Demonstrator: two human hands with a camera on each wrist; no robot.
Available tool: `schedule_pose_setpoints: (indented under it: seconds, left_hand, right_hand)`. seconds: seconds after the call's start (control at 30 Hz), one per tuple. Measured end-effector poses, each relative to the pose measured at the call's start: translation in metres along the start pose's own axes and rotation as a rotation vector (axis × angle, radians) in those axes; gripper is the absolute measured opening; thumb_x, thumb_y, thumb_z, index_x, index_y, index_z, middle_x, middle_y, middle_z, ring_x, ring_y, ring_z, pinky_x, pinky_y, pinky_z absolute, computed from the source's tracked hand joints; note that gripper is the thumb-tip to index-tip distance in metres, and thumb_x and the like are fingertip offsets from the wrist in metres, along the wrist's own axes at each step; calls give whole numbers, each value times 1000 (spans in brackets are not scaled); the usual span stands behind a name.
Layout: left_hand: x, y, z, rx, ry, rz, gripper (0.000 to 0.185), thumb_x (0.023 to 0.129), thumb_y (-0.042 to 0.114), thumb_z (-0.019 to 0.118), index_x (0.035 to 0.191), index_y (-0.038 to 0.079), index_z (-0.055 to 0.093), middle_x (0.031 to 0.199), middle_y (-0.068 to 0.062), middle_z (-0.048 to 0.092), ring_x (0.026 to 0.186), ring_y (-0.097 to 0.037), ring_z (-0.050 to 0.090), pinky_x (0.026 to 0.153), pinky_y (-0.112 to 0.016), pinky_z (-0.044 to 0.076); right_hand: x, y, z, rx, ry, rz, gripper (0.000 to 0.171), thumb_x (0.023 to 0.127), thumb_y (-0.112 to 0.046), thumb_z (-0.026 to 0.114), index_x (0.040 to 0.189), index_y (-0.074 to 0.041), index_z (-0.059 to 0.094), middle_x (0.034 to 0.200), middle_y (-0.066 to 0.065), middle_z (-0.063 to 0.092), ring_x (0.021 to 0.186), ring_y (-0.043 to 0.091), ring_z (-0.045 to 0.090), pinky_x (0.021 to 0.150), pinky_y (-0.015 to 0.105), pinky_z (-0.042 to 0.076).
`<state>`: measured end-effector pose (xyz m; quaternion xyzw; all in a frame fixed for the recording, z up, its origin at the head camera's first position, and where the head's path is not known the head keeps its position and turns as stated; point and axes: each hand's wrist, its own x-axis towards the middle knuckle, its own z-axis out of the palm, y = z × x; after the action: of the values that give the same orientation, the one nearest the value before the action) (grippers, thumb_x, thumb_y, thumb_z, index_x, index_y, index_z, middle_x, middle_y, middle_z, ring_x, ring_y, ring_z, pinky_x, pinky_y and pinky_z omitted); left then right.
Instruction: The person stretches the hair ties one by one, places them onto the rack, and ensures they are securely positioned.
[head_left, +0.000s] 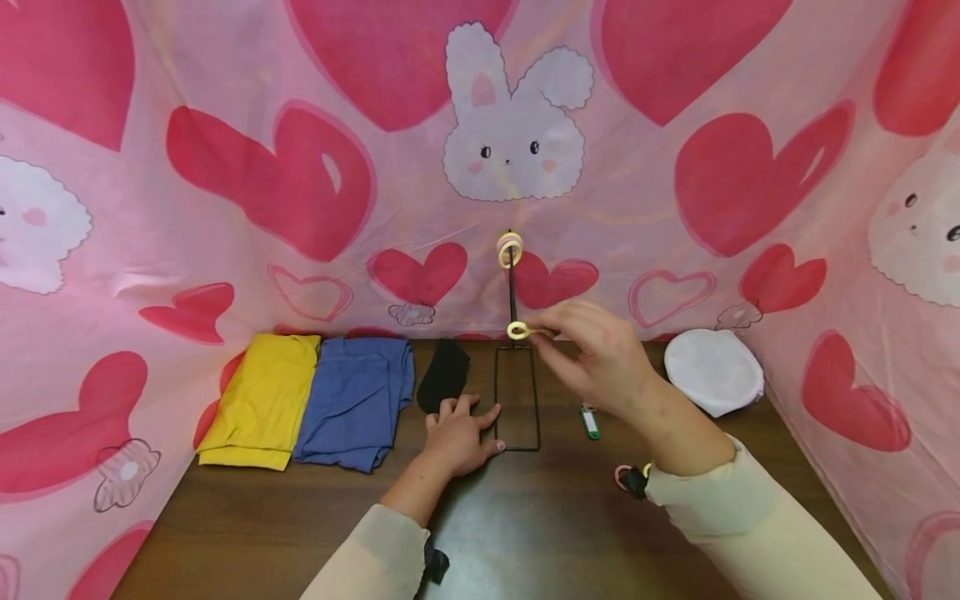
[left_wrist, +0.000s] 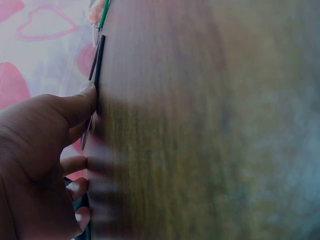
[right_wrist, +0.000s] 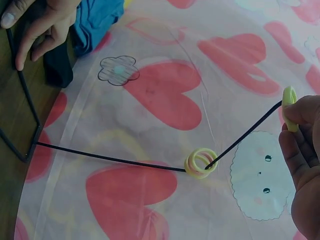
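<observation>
— Pink heart-and-rabbit cloth is hung round a dark wooden bench (head_left: 525, 533). What is held where?

— A yellow ring (head_left: 517, 331) is pinched in the right hand (head_left: 600, 358), partway up a black wire stand (head_left: 512, 292) at the far middle. More yellow rings (head_left: 509, 248) are already seated at the rod's top. The stand's base frame (head_left: 517, 400) is pressed flat by the left hand (head_left: 457, 437), fingers straight.

— How is the threading best done?

— Probably the ring should be kept square to the rod and the base held down firmly. Folded yellow and blue clothes (head_left: 352, 396) are left untouched on the left.
</observation>
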<state>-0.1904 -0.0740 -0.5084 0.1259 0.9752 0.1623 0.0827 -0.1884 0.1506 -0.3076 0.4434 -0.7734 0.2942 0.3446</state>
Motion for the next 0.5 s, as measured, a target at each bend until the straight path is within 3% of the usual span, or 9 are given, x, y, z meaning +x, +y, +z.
schedule_pose_setpoints:
  seconds: [0.2, 0.5]
  left_hand:
    - [0, 0, 0, 5, 0, 2, 65, 95, 60, 67, 154, 41, 50, 163, -6, 34, 143, -39, 29, 102, -61, 29]
    - [-1, 1, -2, -2, -6, 3, 65, 94, 59, 67, 154, 40, 51, 163, -6, 35, 143, -40, 29, 101, -61, 29]
  right_hand:
    - [0, 9, 5, -10, 15, 31, 22, 85, -6, 83, 105, -11, 80, 101, 1, 77, 92, 16, 70, 80, 30, 57]
    - [2, 28, 19, -36, 58, 29, 17, 83, 0, 83, 98, -8, 82, 100, 5, 76, 93, 21, 71, 76, 39, 58]
